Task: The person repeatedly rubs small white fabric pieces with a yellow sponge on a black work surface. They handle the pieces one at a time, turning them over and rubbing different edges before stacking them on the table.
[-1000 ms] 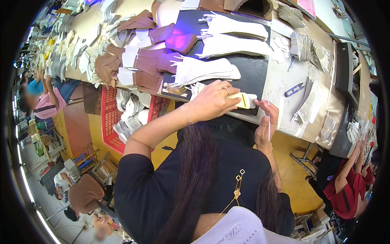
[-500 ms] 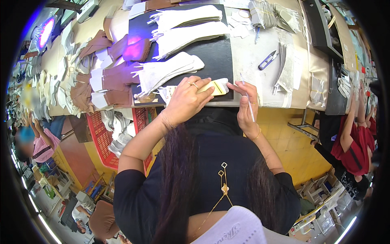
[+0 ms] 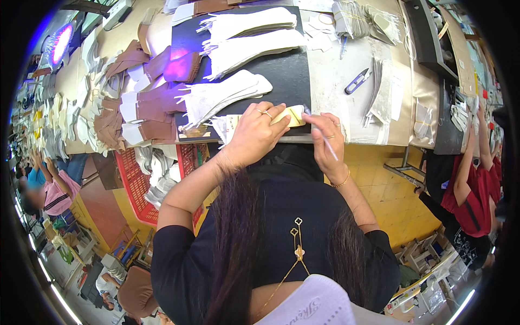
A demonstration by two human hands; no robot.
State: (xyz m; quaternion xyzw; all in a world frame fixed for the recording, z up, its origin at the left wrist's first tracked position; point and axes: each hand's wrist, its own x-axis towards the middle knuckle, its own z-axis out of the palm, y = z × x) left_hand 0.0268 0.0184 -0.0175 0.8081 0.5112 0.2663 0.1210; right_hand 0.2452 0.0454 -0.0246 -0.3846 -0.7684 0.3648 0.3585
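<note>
My left hand (image 3: pixel 255 130) holds a yellow template (image 3: pixel 296 115) down on a pale fabric piece (image 3: pixel 221 124) at the table's front edge. Its fingers lie over the template and hide much of it. Between the fingers of my right hand (image 3: pixel 329 138) is a slim white pen (image 3: pixel 329 147), its tip end at the template's right end. Just beyond lies a stack of white fringed fabric pieces (image 3: pixel 230 92) on a black mat (image 3: pixel 281 89).
Brown and white cut pieces (image 3: pixel 151 105) are piled left. Small thread snips (image 3: pixel 357 80) and a grey stack (image 3: pixel 377 92) lie to the right. Below the table's left edge stands a red basket (image 3: pixel 132 184) with pale pieces. A dark box (image 3: pixel 430 38) stands far right.
The template and fabric have shifted slightly. My right hand has moved a little left and lower, and the pen's tip end now reaches the template's right end.
</note>
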